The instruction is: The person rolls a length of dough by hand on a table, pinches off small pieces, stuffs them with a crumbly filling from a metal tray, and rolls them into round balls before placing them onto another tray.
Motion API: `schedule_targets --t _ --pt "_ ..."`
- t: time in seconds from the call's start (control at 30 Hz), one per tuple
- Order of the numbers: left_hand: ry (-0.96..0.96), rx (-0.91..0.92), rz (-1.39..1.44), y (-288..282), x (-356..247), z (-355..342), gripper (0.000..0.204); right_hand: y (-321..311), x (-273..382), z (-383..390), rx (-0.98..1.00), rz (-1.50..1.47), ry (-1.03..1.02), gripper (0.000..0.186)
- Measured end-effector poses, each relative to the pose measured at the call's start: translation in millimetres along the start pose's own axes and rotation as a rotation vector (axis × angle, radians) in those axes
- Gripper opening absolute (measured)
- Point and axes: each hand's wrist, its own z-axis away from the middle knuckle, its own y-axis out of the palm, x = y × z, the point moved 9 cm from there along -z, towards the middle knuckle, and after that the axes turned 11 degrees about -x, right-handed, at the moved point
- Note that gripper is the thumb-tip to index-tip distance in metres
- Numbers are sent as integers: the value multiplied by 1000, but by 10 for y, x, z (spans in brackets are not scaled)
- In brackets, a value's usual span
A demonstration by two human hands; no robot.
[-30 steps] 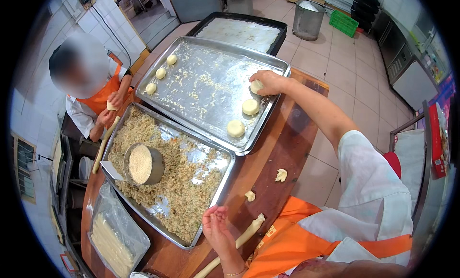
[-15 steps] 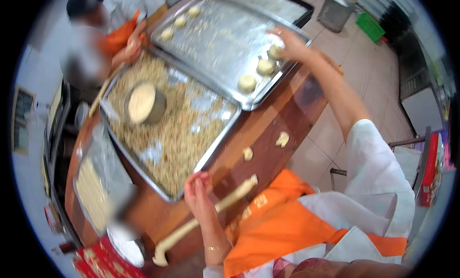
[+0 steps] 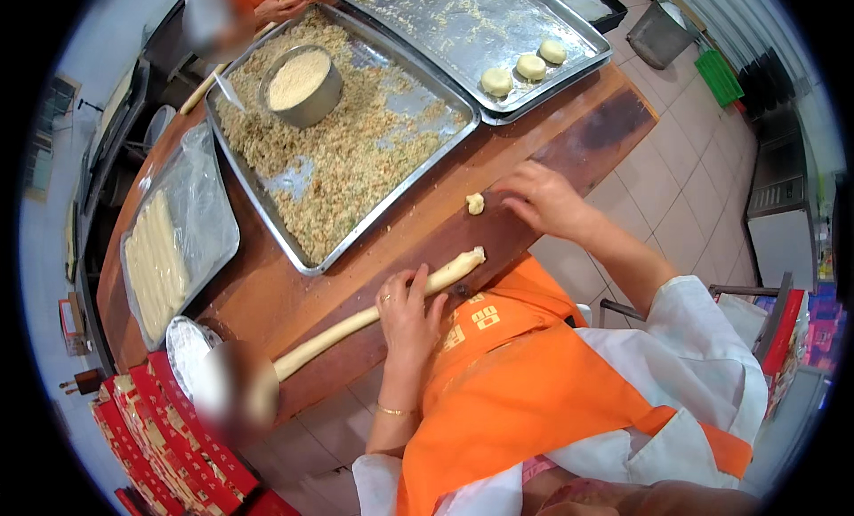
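Note:
A long pale rope of dough lies along the near edge of the wooden table. Across it rests my left hand, palm down, its fingers spread and touching the dough. My right hand is low over the table to the right, its fingers curled downward. The palm hides whatever is beneath it. Just left of those fingertips sits a small torn lump of dough, apart from the hand. Round flattened dough pieces stand on the metal baking tray at the far right.
A deep tray of crumbly filling holds a metal bowl of pale crumbs. More dough ropes lie on a plastic-covered tray at left, near a bowl of white powder. Red patterned boxes stand lower left. A co-worker's hands show far off.
My right hand has come back from the baking tray to the table. My left hand has lowered onto the dough rope. Only one of two small dough lumps now shows. The view has shifted.

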Motion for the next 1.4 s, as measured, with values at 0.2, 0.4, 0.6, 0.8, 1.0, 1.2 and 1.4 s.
schedule_targets --t 0.2,0.4,0.6,0.8,1.0,1.2,1.4 --pt "31 50 4 188 -110 -94 41 604 895 88 162 -157 -196 27" --pt "15 16 1 309 -25 -101 30 891 870 115 536 -287 188 30" --pt "84 22 -164 371 -118 -154 23 1010 884 120 618 -233 125 26" --pt "112 25 -323 517 -145 -215 14 1000 844 139 471 -72 -11 19" --pt "93 44 -354 663 -96 -310 24 1004 672 157 534 -343 48 20" --pt "96 30 -276 520 -287 -616 37 734 -127 242 234 -1229 806 24" --pt "109 73 82 1059 -425 -923 38 431 -472 371 95 -912 613 24"
